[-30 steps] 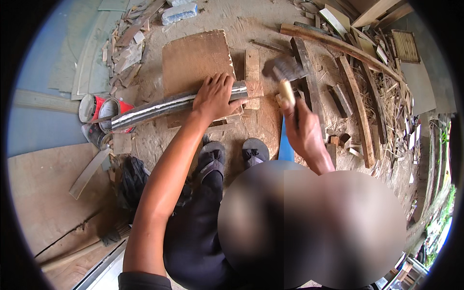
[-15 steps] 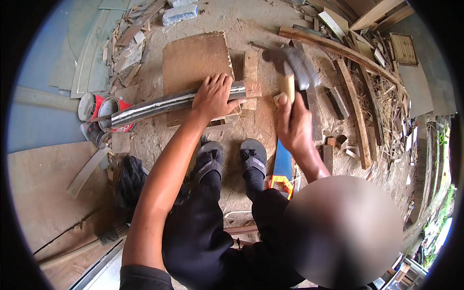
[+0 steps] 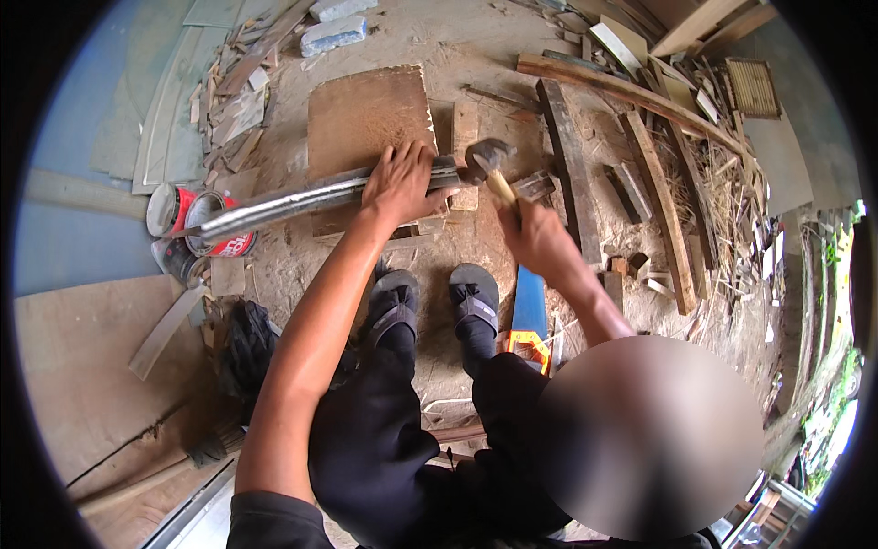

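A long dark wooden strip (image 3: 291,201) with a pale stripe along it lies crosswise over a brown board (image 3: 366,112) and wood blocks on the ground. Over its right part, my left hand (image 3: 400,180) holds it, fingers on the far side and thumb toward the right end. My right hand (image 3: 535,236) is closed round the pale wooden handle of a hammer (image 3: 488,156). The hammer's dark head is right at the strip's right end; whether they touch, I cannot tell.
A handsaw (image 3: 529,306) with blue blade lies right of my sandalled feet. Red-and-white cans (image 3: 236,243) stand at the strip's left end. Timber beams (image 3: 569,165) and scrap wood are spread along the right. Pale blocks (image 3: 334,37) lie at the far side.
The hammer has come down and left, from raised at the right to the strip's right end. The strip appears slightly tilted or shifted under my left hand, which keeps its place.
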### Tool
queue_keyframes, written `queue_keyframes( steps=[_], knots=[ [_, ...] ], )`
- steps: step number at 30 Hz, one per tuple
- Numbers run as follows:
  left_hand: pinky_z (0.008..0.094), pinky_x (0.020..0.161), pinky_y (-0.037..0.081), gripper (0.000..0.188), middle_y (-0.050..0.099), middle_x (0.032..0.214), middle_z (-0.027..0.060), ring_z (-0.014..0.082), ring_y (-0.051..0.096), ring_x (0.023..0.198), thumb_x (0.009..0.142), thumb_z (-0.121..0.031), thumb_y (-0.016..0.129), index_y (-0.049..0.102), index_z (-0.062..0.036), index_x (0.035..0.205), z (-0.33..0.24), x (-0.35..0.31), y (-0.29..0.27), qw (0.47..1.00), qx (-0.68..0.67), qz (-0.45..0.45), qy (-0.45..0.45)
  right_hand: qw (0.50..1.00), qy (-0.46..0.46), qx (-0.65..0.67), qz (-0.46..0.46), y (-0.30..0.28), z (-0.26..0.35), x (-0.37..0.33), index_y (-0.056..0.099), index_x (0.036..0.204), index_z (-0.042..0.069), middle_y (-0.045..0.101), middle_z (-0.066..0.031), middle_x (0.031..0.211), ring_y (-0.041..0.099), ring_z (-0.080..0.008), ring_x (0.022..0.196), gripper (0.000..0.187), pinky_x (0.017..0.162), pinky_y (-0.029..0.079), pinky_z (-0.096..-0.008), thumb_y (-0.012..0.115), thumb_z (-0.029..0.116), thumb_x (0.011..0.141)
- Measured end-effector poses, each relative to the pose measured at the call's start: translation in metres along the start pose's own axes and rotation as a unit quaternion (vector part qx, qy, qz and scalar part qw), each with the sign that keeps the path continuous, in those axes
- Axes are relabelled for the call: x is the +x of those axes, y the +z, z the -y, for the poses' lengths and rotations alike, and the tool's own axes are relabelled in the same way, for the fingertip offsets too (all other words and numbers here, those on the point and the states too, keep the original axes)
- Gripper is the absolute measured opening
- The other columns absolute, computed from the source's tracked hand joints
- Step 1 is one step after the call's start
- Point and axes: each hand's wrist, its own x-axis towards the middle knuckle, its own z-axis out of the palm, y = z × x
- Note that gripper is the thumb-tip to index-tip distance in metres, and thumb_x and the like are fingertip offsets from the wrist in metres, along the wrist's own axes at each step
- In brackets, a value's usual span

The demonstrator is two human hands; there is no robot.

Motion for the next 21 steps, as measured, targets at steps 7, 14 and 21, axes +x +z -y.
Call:
queue_keyframes(
  steps=[7, 14, 21],
  knots=[
    [0.0459, 0.098, 0.042, 0.072, 0.06, 0.113, 0.0183, 0.0335, 0.057, 0.111, 0.09, -0.065, 0.062, 0.056, 0.0005, 0.119, 0.006, -0.009, -0.005, 0.999, -0.011, 0.022, -0.024, 0.992, 0.05, 0.061, -0.094, -0.014, 0.056, -0.01, 0.057, 0.089, -0.007, 0.062, -0.0368, 0.073, 0.064, -0.0558, 0.076, 0.044, 0.066, 0.05, -0.0571, 0.055, 0.034, 0.105],
    [0.0459, 0.102, 0.041, 0.075, 0.06, 0.118, 0.017, 0.0324, 0.056, 0.117, 0.092, -0.066, 0.059, 0.054, 0.001, 0.126, 0.006, -0.004, -0.005, 0.997, 0.003, 0.057, -0.044, 0.995, 0.067, 0.033, -0.059, -0.027, 0.056, 0.009, 0.059, 0.088, -0.008, 0.063, -0.0342, 0.072, 0.066, -0.0527, 0.074, 0.053, 0.065, 0.048, -0.0565, 0.05, 0.041, 0.107],
    [0.0465, 0.102, 0.041, 0.077, 0.06, 0.119, 0.0184, 0.0322, 0.056, 0.117, 0.092, -0.068, 0.057, 0.056, 0.0015, 0.124, -0.006, 0.009, -0.015, 0.992, -0.008, 0.111, -0.053, 0.997, 0.023, 0.004, -0.074, 0.01, 0.017, 0.001, 0.061, 0.089, -0.009, 0.064, -0.0373, 0.08, 0.063, -0.0571, 0.086, 0.044, 0.078, 0.051, -0.06, 0.055, 0.032, 0.102]
  ],
)
